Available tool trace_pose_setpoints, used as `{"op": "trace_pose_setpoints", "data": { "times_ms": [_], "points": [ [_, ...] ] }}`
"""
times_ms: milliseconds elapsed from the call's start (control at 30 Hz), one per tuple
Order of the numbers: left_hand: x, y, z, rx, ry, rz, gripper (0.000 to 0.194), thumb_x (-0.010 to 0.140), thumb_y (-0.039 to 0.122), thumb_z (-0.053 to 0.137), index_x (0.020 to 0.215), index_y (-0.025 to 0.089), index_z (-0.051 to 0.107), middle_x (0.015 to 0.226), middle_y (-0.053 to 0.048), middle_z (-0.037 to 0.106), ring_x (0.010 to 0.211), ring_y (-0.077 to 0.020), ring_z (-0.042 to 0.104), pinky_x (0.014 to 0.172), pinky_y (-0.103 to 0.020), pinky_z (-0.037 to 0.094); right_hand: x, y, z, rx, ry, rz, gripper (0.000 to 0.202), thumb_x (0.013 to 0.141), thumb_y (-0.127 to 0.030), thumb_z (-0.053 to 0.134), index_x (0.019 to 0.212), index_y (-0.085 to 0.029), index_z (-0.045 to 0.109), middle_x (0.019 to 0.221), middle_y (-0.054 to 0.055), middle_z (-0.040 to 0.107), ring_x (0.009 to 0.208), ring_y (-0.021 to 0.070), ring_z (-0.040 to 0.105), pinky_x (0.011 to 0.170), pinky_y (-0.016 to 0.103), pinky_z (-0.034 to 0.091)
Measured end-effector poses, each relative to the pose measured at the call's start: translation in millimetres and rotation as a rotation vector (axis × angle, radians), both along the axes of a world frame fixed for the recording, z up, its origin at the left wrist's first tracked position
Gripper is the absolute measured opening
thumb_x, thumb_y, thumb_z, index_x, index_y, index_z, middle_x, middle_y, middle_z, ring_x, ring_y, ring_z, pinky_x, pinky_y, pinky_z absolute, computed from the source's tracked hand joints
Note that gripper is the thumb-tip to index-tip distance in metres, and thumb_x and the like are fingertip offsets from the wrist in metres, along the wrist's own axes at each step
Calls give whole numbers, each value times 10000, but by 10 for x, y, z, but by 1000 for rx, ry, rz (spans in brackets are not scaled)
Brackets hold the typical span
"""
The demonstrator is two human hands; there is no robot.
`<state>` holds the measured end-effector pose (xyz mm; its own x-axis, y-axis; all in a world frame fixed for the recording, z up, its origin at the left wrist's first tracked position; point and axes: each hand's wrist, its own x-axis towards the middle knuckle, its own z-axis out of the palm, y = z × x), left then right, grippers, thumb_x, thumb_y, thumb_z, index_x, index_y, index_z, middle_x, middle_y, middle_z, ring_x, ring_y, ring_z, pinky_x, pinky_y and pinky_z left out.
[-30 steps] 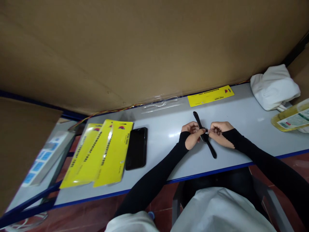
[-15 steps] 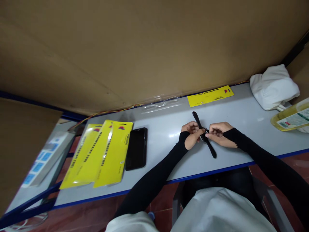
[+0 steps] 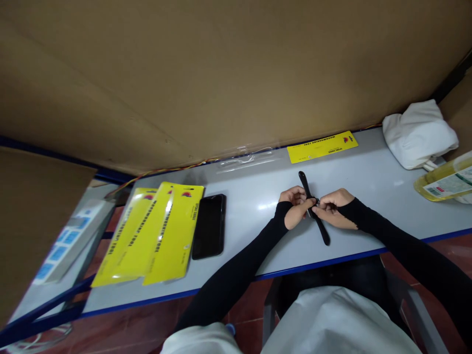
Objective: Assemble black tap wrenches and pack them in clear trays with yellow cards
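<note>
A black two-handled tool [image 3: 322,230] is held over the grey table, one handle pointing to the back and the other to the front. My left hand [image 3: 298,206] is closed round its middle from the left, thumb on top. On the right side of the middle, my right hand [image 3: 335,206] pinches at a small metal part there. The fingertips hide most of the tool's centre, and the small part is too tiny to make out.
A black phone [image 3: 209,226] and yellow tool packages [image 3: 173,236] lie to the left. Along the back are a clear plastic shell [image 3: 248,158] and a yellow card [image 3: 322,146]. White cloth [image 3: 420,135] and a bottle of yellow liquid [image 3: 448,178] stand at the right.
The tool has turned slightly and its back handle has shifted a little to the right. My right fingers have moved in closer to the tool's middle. My left hand still holds it.
</note>
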<state>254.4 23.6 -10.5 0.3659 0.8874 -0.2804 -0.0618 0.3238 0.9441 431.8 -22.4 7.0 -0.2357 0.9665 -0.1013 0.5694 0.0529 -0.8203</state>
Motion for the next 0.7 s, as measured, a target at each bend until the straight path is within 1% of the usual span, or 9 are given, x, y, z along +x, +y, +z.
{"op": "trace_pose_setpoints", "data": {
  "times_ms": [133, 233, 367, 500, 600, 700],
  "points": [
    [3, 0, 26, -5, 6, 7, 436, 569, 349, 952, 711, 174, 579, 581, 45, 594, 383, -84, 506, 332, -219, 422, 31, -12, -12, -10, 18, 51, 287, 807, -386, 677, 608, -194, 599, 513, -36, 527, 443, 81, 413, 446, 232, 330],
    [1, 4, 23, -8, 4, 2, 438, 567, 348, 954, 713, 176, 578, 571, 44, 593, 385, -92, 517, 333, -222, 428, 54, -5, -24, 9, 10, 58, 273, 825, -370, 661, 620, -199, 601, 522, -35, 546, 440, 83, 423, 452, 235, 336],
    [-6, 11, -7, -4, 6, -10, 404, 596, 326, 933, 721, 179, 578, 592, 41, 601, 383, -83, 509, 332, -219, 425, 80, 17, -29, 109, -54, 28, 357, 823, -428, 730, 604, -209, 553, 496, -52, 508, 439, 85, 417, 480, 238, 335],
    [-19, 20, -18, 3, -2, -23, 378, 622, 313, 911, 732, 181, 574, 609, 33, 619, 383, -80, 510, 333, -217, 428, 94, 32, -23, 234, -113, -11, 346, 794, -453, 793, 700, -216, 560, 571, -59, 502, 489, 89, 407, 520, 241, 339],
    [-24, 23, -3, 0, 0, -41, 398, 605, 326, 924, 725, 180, 574, 602, 34, 614, 386, -83, 510, 330, -217, 422, 90, 35, -18, 330, -136, -21, 295, 812, -432, 768, 788, -217, 567, 658, -53, 510, 511, 84, 382, 535, 247, 338],
    [-20, 23, 11, -1, 7, -51, 417, 577, 342, 940, 708, 173, 583, 590, 32, 607, 391, -87, 511, 328, -217, 417, 84, 30, -12, 390, -157, 13, 254, 871, -405, 708, 798, -217, 555, 656, -51, 475, 530, 93, 377, 544, 258, 325]
  ]
}}
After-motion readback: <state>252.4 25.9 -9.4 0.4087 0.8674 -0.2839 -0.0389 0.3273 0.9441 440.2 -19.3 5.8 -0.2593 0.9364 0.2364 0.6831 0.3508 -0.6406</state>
